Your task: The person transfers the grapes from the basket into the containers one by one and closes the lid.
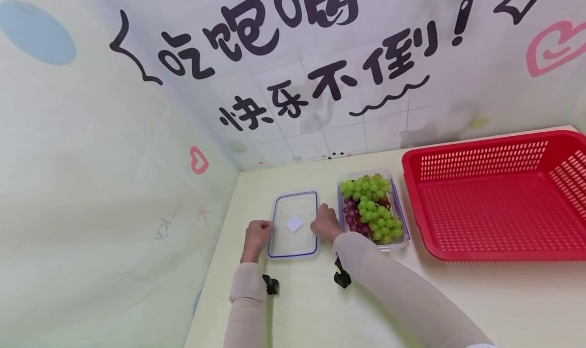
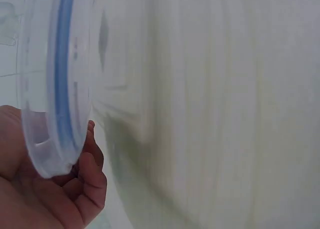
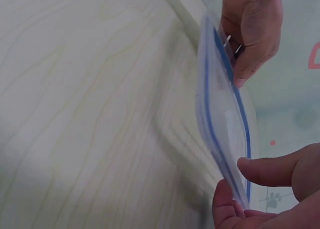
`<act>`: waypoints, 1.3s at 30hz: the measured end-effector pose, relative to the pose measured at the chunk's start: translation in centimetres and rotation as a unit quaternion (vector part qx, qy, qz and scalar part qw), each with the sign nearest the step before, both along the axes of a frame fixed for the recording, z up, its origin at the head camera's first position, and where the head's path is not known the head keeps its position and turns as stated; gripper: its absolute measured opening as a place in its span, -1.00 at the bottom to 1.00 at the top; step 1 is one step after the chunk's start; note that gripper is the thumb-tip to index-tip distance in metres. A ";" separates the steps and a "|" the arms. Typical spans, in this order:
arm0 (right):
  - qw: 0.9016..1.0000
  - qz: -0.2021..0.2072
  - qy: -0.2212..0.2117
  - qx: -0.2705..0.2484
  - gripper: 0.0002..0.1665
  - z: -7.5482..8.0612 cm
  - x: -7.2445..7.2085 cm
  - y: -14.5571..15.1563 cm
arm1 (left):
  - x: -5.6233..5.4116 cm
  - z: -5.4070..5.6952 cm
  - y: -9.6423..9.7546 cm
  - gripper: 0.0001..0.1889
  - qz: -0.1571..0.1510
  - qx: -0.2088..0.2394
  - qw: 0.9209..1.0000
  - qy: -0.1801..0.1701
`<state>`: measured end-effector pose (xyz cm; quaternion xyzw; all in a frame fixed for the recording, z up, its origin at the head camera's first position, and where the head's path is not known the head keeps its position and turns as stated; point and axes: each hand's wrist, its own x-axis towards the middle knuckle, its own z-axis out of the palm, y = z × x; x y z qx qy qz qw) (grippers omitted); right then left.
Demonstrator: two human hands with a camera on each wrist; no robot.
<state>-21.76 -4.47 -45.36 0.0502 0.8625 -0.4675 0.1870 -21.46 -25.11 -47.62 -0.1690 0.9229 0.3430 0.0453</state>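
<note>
Both hands hold a clear plastic lid [image 1: 284, 241] with a blue seal round its rim and a small white square in its middle. The left hand [image 1: 257, 236] grips the lid's left edge, fingers curled at the rim, as the left wrist view shows close up on the left hand [image 2: 55, 184]. At the opposite edge, the right hand [image 1: 327, 224] pinches the lid between thumb and fingers. In the right wrist view the lid [image 3: 220, 119] stands above the table, its shadow below. Just right of the right hand is a clear container filled with green grapes [image 1: 380, 220] and purple grapes [image 1: 351, 214].
A large red plastic basket [image 1: 494, 215] stands on the right side of the pale wooden table [image 1: 306, 307]. Behind the table is a printed wall covering [image 1: 284, 139], and another wall sheet [image 1: 114, 210] closes off the left side.
</note>
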 end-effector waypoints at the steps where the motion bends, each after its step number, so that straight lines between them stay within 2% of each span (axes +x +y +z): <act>1: 1.000 0.004 0.005 0.003 -0.38 0.0 0.0 0.0 | 0.1 0.1 -0.1 -0.72 -0.001 -0.002 1.000 0.003; 7: 0.999 0.026 0.031 0.017 -0.53 0.1 -0.1 -0.4 | 0.4 1.0 -0.7 -0.70 -0.001 -0.007 1.000 0.006; 14: 0.999 0.024 0.031 0.014 -0.52 0.3 -0.3 -0.6 | 0.5 1.5 -1.0 -0.72 -0.006 -0.015 1.000 0.009; 25: 0.998 0.030 0.046 0.014 -0.57 0.6 -0.2 -0.2 | 0.8 2.0 -0.7 -0.74 -0.006 -0.001 1.000 0.002; 29: 0.998 0.033 0.052 0.016 -0.53 1.1 -0.6 0.4 | 0.7 2.4 -0.4 -0.76 -0.008 0.007 1.000 0.004; 35: 0.997 0.040 0.064 0.018 -0.37 2.4 -1.3 1.1 | 0.5 3.1 0.0 -0.77 -0.004 0.013 1.000 0.013; 39: 0.996 0.045 0.078 0.012 -0.32 3.2 -1.6 1.6 | 0.5 3.8 0.2 -0.78 -0.005 0.012 0.999 0.032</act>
